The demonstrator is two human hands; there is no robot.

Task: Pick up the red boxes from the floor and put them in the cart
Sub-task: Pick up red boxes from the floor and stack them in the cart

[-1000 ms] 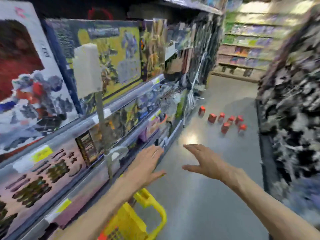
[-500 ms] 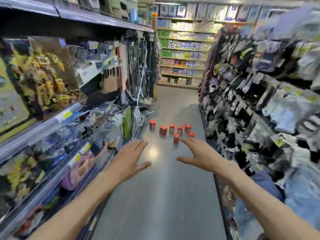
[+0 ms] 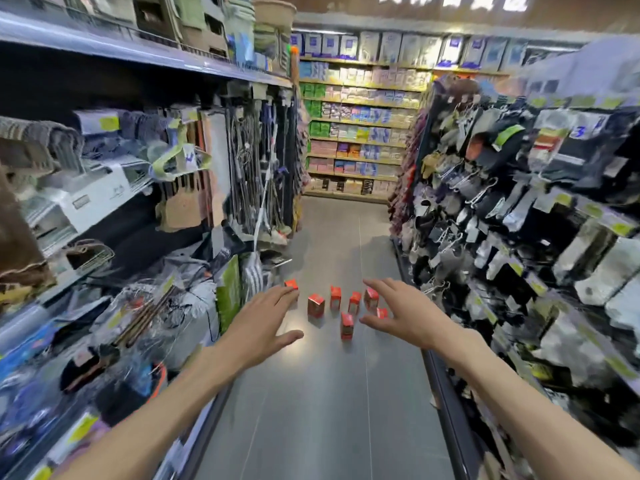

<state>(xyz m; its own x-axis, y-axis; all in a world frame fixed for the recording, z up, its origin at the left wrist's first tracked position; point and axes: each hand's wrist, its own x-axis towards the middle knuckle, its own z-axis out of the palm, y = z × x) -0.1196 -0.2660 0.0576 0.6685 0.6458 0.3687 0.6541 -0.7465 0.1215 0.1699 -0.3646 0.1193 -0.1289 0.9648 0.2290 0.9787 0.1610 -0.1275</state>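
While both arms reach forward, left hand [image 3: 263, 322] and right hand [image 3: 403, 311] spread, fingers loose, empty. Red boxes [image 3: 316, 304] (seven, small, upright) cluster on grey floor [image 3: 311, 410], frame centre, between hands.

Red boxes on the aisle floor

Seven small red boxes [image 3: 316, 304] stood upright in a loose cluster at frame centre on the grey floor [image 3: 322, 393], apart from one another.

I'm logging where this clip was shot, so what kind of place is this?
Most likely a shop aisle, in a supermarket or general store. Stocked shelves fill the far wall, packaged goods hang on hooks along the right side, and yellow price tags mark the left shelving.
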